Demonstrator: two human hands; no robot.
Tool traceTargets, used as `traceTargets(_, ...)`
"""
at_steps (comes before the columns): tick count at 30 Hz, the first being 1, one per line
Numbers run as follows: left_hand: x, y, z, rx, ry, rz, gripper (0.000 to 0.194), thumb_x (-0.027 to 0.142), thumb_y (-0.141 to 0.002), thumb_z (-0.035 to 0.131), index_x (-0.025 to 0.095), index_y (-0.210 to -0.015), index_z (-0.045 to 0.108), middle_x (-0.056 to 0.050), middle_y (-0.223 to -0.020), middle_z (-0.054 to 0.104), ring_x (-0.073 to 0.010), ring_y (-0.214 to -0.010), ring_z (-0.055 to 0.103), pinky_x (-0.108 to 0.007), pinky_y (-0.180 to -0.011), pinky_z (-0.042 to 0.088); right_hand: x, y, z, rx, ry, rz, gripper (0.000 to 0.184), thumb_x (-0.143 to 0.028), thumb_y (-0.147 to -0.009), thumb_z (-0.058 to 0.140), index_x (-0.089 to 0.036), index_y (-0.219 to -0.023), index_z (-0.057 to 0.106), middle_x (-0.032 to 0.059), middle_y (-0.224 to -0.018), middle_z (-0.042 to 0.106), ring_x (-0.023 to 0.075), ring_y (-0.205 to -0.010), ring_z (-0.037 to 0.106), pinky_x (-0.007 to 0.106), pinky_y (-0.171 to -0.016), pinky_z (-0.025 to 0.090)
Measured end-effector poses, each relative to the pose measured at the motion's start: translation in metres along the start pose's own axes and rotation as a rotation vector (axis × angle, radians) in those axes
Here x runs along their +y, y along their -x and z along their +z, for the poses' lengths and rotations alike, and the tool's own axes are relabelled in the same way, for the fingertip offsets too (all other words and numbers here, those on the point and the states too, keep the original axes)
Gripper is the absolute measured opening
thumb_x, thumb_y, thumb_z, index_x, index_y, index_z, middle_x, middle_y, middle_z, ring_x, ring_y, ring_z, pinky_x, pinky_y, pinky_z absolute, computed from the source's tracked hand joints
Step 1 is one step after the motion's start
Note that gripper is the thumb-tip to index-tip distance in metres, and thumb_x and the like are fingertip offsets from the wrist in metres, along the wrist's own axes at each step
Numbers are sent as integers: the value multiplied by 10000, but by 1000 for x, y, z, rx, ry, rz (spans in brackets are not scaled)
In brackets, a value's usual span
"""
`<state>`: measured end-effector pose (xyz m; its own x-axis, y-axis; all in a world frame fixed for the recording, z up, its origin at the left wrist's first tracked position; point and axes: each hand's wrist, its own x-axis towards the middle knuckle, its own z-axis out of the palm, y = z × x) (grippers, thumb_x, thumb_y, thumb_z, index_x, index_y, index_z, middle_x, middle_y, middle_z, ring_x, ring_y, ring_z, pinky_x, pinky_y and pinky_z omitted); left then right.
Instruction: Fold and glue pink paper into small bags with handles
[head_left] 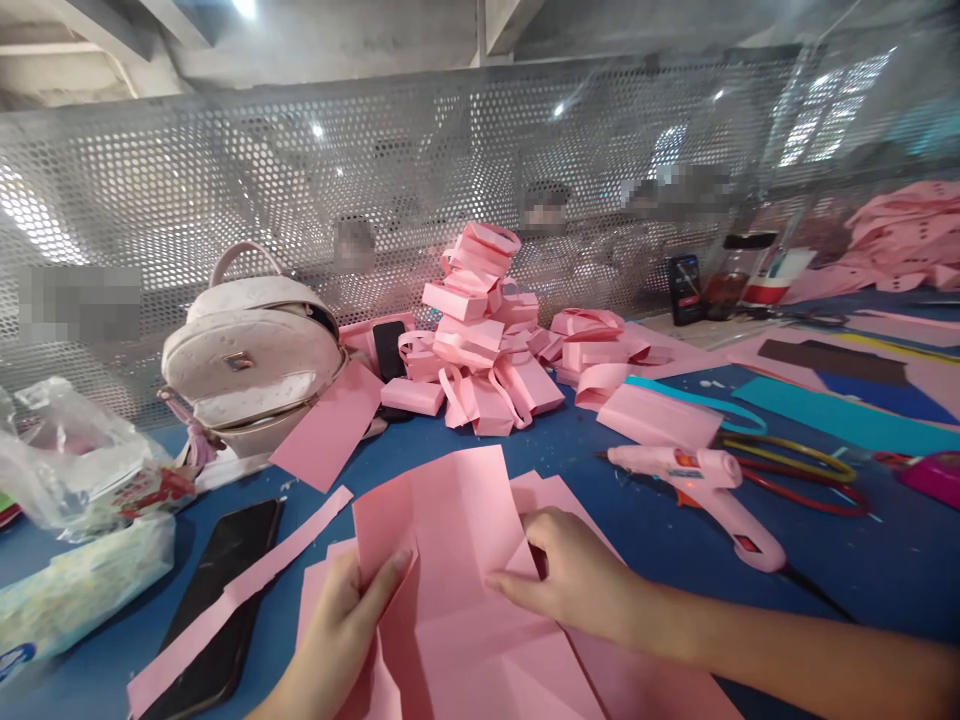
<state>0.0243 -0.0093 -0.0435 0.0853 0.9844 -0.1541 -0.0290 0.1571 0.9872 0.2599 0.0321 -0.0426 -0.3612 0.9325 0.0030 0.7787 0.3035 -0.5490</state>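
In front of me is a creased sheet of pink paper (pixel 450 560), its two sides bent upward along folds. My left hand (pixel 356 610) pinches its left side between thumb and fingers. On the right side, my right hand (pixel 566 575) grips the paper's edge, thumb inside and fingers behind it. More pink sheets (pixel 637 670) lie beneath. A narrow pink paper strip (pixel 277 555) rests across a dark phone (pixel 217 600) to the left. Beyond my hands stands a heap of folded pink paper boxes (pixel 472 340), some with looped paper handles.
A pink glue gun (pixel 697 480) lies on the blue table (pixel 555 455) at right, its cord trailing off. Coloured paper strips (pixel 847 410) lie behind it. A pale backpack (pixel 255 350), plastic bag (pixel 75 460) and packet (pixel 90 590) occupy the left. A perforated metal screen (pixel 420 180) stands behind.
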Motion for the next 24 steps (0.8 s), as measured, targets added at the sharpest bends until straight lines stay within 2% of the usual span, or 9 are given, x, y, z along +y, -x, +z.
traceTargets(5,2,1,-2,-33,-75,69,363,503,-845,703,172,-983,762,-69,-889,764,-257,-798,700,-282,-679,558,-7,-1,-4,-20,31,-68,268,-390,-757,672,-194,-612,560,7,-575,550,145,-550,469,270,-523,260)
traceTargets(9,2,1,-3,-50,-91,89,374,516,-885,650,170,-987,753,-58,-849,755,-226,-769,689,-258,-668,544,-16,-3,-8,-41,107,-60,223,-349,-734,691,-192,-629,572,15,-587,593,153,-527,502,267,-508,256)
traceTargets(13,0,3,-5,-55,-60,84,386,531,-885,644,158,-914,736,-67,-832,754,-214,-738,684,-256,-647,537,-29,-4,-17,-83,43,-159,83,-274,-732,666,-203,-773,651,24,-796,711,189,-684,623,249,-588,354)
traceTargets(14,-1,3,-6,-55,-52,82,387,531,-880,650,153,-897,733,-72,-836,755,-214,-732,684,-258,-643,537,-32,-5,-19,-95,19,-185,94,-257,-732,662,-211,-815,664,18,-856,725,191,-725,637,244,-612,370)
traceTargets(15,-1,3,-6,-53,-45,80,387,529,-876,658,150,-893,733,-76,-838,756,-212,-726,684,-259,-640,537,-35,-6,-21,-106,11,-204,93,-248,-731,660,-215,-819,664,10,-893,729,187,-744,641,241,-620,373)
traceTargets(17,0,4,-6,-55,-32,83,386,522,-876,662,147,-928,737,-79,-848,758,-212,-725,687,-266,-650,543,-41,-8,-25,-134,44,-230,52,-234,-728,653,-204,-708,616,-5,-858,712,164,-700,615,241,-590,348)
traceTargets(19,0,3,-6,-62,-19,91,385,512,-887,652,148,-980,737,-81,-877,761,-218,-751,694,-280,-681,555,-45,-10,-30,-169,111,-240,230,-251,-715,659,-187,-575,489,-18,-733,649,132,-606,544,248,-538,299)
traceTargets(21,1,3,-6,-70,-9,98,379,501,-899,641,151,-1013,734,-83,-914,763,-225,-787,701,-289,-708,560,-48,-14,-36,-216,195,-220,375,-311,-684,693,-191,-530,373,-29,-622,542,114,-533,449,256,-496,251)
traceTargets(24,2,2,-6,-75,-9,113,372,489,-903,642,160,-1048,733,-79,-921,764,-222,-782,703,-281,-694,556,-48,-20,-47,-315,261,-186,400,-358,-628,735,-205,-542,375,-34,-628,488,111,-523,400,254,-466,236)
